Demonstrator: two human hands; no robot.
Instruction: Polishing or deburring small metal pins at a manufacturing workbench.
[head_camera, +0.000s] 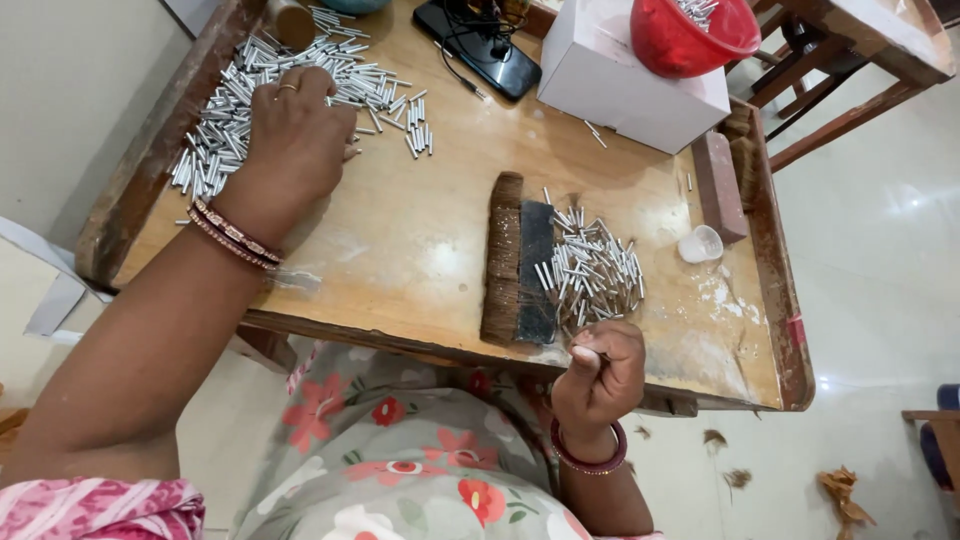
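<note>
My left hand (295, 140) lies palm down on a big heap of short silver metal tubes (225, 110) at the table's far left, fingers curled among them. My right hand (600, 370) is a closed fist at the near table edge; a thin dark strand seems pinched between thumb and finger. Just beyond it lies a smaller pile of silver tubes (595, 270), beside a brown fibre bundle (503, 255) and a dark strip (536, 265).
The wooden table (420, 230) also holds a white box (620, 75) with a red bowl (690, 35) of tubes on it, a black phone (480, 45) with cable, a brown block (718, 185) and a small clear cap (700, 243). Fibre scraps lie on the floor at right.
</note>
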